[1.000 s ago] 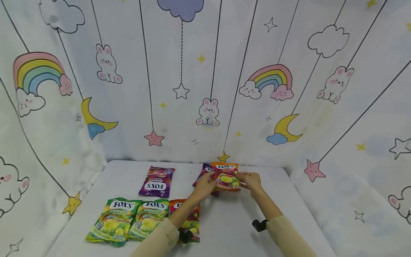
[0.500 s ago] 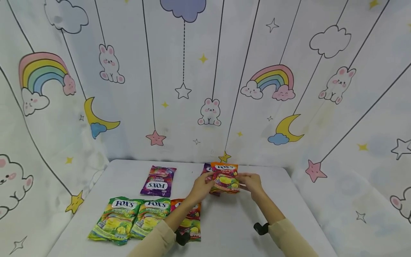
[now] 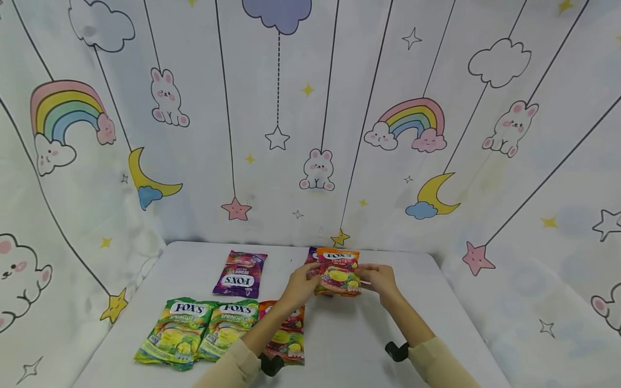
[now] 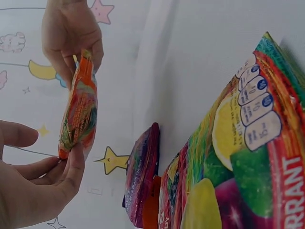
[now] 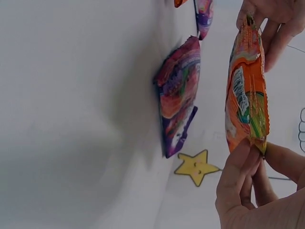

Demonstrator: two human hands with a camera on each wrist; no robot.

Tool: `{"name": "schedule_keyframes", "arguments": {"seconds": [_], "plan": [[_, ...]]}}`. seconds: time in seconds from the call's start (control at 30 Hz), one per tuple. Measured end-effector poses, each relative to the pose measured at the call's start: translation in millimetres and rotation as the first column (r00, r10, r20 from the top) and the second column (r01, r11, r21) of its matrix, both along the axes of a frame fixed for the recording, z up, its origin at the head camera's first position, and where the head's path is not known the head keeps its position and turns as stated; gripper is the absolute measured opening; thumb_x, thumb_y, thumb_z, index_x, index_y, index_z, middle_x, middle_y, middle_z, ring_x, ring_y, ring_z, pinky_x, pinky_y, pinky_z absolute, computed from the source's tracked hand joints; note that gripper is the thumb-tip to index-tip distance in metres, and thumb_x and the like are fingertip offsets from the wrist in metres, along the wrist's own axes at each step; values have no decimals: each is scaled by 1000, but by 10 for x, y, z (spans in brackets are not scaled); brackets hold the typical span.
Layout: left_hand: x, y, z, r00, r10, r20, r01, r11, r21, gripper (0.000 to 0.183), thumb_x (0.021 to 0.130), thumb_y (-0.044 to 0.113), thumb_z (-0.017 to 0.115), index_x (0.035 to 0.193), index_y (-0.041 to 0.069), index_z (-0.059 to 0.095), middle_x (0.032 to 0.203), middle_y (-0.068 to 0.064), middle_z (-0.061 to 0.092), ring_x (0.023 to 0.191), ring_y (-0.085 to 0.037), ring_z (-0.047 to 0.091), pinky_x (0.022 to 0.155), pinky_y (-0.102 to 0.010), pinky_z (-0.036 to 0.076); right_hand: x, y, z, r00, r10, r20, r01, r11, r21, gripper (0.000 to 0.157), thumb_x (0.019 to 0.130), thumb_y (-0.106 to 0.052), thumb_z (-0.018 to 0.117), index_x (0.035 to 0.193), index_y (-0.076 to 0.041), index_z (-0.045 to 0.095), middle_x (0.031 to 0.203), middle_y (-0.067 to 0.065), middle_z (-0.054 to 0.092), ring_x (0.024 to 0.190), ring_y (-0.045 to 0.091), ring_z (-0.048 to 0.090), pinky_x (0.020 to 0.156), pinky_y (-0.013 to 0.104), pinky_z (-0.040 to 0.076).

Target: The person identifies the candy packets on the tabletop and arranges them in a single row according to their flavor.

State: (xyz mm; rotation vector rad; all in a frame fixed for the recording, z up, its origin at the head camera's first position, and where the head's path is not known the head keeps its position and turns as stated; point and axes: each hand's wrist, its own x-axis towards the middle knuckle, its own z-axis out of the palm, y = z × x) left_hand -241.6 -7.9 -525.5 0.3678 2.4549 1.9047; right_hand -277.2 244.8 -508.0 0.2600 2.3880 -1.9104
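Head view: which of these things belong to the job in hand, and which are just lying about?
In the job:
orange Fox's Fruits bag, held between both hands
left hand
right hand

Apparently just lying on the table:
two green Spring Tea bags
red bag, partly hidden
purple Berries bag, print upside down
other purple bag, behind the held one

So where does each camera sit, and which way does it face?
Head: worn on the head, facing forward and down at the white table; left hand, right hand and beige sleeves show.
Left wrist: on the left wrist, facing the orange plastic FOX'S candy bag; both hands show, left nearer.
Right wrist: on the right wrist, facing the same bag; both hands show, right nearer.
Shared: the two wrist views show the bag from opposite edges.
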Motion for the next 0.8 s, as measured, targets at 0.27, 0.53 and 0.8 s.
{"name": "schedule_keyframes", "arguments": {"seconds": [0.27,0.53,0.8], "plan": [[88,-66,-35,1000,-12,-11,12,1000,-26,45,106,18,58,148,2,56,84,-11,63,52,-10,45,45,-24,40,79,-30,-35,1000,18,-2,-18,1000,-10,29,97,-17,74,116,5,74,113,18,76,98,25,76,84,41,62],[204,-86,-74,999,-22,-36,20,999,-33,43,106,16,58,145,-2,57,98,-13,70,64,-16,55,48,-25,42,182,-10,-90,999,32,13,-32,999,5,29,98,-19,74,116,4,75,114,18,76,100,28,75,83,41,63],[293,-105,-118,998,-43,-44,40,997,-63,44,105,18,60,145,-1,57,106,-13,69,76,-15,61,54,-27,49,282,29,-154,999,48,15,-48,999,0,27,97,-17,74,114,5,75,108,16,77,97,26,75,85,44,62]]}}
